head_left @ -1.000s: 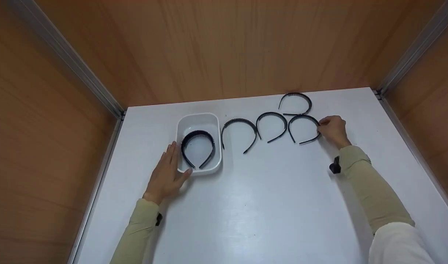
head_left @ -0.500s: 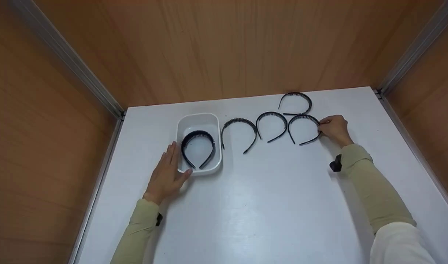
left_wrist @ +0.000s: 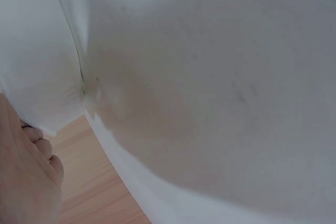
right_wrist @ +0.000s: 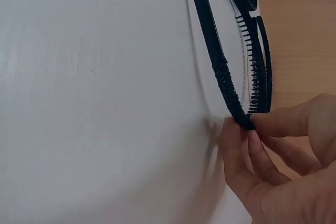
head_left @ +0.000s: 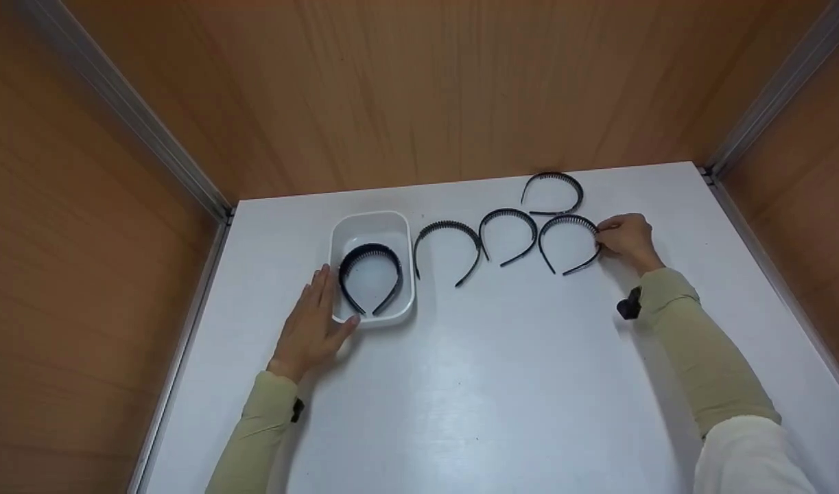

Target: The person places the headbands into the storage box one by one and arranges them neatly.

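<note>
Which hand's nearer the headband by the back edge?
Right. The right hand is in front and right of the back headband, pinching another headband; the left hand is farther left, touching the tub.

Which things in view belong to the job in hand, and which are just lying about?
In the job, by the look of it:
right hand, pinching a black headband
left hand, against the white bin
headband(s) inside it, count unclear
three other loose headbands, probably

Just surroundings:
white table
wooden panels
metal framing

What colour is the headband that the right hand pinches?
Black; the headband shows best in the right wrist view.
</note>
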The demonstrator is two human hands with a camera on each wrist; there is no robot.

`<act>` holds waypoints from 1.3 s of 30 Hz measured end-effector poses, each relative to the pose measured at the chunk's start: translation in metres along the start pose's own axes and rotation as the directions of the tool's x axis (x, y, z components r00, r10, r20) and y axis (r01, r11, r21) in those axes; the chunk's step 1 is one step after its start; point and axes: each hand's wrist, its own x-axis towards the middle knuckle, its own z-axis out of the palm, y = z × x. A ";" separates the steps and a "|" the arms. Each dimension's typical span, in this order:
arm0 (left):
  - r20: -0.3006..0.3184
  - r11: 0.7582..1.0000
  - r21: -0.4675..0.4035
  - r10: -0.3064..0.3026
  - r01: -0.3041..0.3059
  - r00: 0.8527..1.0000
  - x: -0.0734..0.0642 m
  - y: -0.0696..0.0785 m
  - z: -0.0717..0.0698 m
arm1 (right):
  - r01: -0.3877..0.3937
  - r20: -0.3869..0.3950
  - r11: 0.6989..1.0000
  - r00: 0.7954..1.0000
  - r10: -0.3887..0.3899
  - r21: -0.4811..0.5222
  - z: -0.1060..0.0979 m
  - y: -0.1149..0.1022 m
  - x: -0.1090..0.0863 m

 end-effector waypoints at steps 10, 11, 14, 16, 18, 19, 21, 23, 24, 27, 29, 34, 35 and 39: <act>-0.002 1.000 -0.003 0.001 -0.001 1.000 0.002 0.001 -0.002 | -0.012 0.040 0.999 0.999 0.010 0.045 -0.005 -0.007 -0.003; -0.004 1.000 -0.004 0.000 0.000 1.000 0.002 0.001 -0.003 | -0.011 0.046 0.999 0.999 0.009 0.052 -0.006 -0.007 -0.004; -0.010 1.000 -0.007 0.001 -0.002 1.000 0.002 0.001 -0.003 | -0.012 0.050 0.998 0.999 0.009 0.061 -0.006 -0.008 -0.006; -0.012 1.000 -0.008 0.002 -0.002 1.000 0.002 0.001 -0.003 | -0.010 0.050 0.998 0.999 0.007 0.065 -0.007 -0.008 -0.007; -0.012 1.000 -0.011 0.001 -0.001 1.000 0.002 0.001 -0.003 | -0.014 0.050 0.997 0.999 0.011 0.074 -0.007 -0.008 -0.008; -0.010 1.000 -0.009 0.000 0.000 1.000 0.002 0.001 -0.003 | -0.016 0.051 0.997 0.999 0.012 0.079 -0.007 -0.008 -0.008; -0.004 1.000 -0.007 -0.006 0.006 1.000 0.002 0.001 -0.002 | -0.017 0.056 0.996 0.998 0.012 0.091 -0.008 -0.008 -0.008; 0.000 1.000 -0.008 -0.011 0.011 1.000 0.002 0.001 -0.002 | -0.020 0.061 0.994 0.998 0.013 0.103 -0.009 -0.008 -0.009; -0.001 1.000 -0.009 -0.012 0.012 1.000 0.002 0.001 -0.001 | -0.018 0.064 0.994 0.998 0.011 0.106 -0.009 -0.008 -0.010; -0.009 1.000 -0.017 -0.007 0.007 1.000 0.001 0.001 -0.001 | -0.021 0.073 0.993 0.997 0.012 0.119 -0.009 -0.009 -0.011; -0.013 1.000 -0.021 -0.004 0.004 1.000 0.001 0.001 0.000 | -0.024 0.079 0.992 0.997 0.014 0.126 -0.009 -0.010 -0.012; -0.027 1.000 -0.021 0.005 -0.006 1.000 0.000 0.001 0.001 | -0.016 0.088 0.990 0.996 0.004 0.137 -0.010 -0.013 -0.015; -0.031 1.000 -0.020 0.008 -0.009 0.999 0.000 0.000 0.001 | -0.014 0.090 0.990 0.996 0.001 0.138 -0.010 -0.013 -0.015; -0.034 1.000 -0.018 0.010 -0.010 0.999 0.000 0.000 0.001 | -0.008 0.096 0.989 0.995 -0.006 0.150 -0.009 -0.016 -0.018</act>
